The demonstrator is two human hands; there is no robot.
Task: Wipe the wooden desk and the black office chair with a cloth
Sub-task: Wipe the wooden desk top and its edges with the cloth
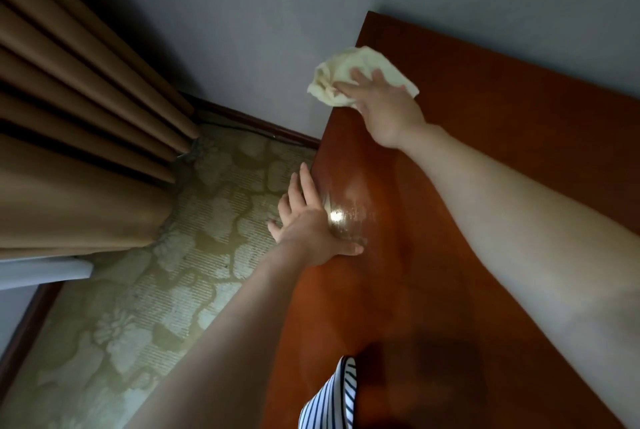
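Wooden desk [485, 116], pale yellow cloth [329, 82] bunched on its far left edge by the grey wall [277, 12].
Right hand [384, 106] presses flat on cloth, fingers straight. Left hand [308, 224] rests on desk's left edge, fingers straight, holding nothing, above patterned carpet [207, 220].

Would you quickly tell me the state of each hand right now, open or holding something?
Left hand: open, fingers straight, resting against the desk edge.
Right hand: open, fingers spread, pressing the cloth onto the desk.
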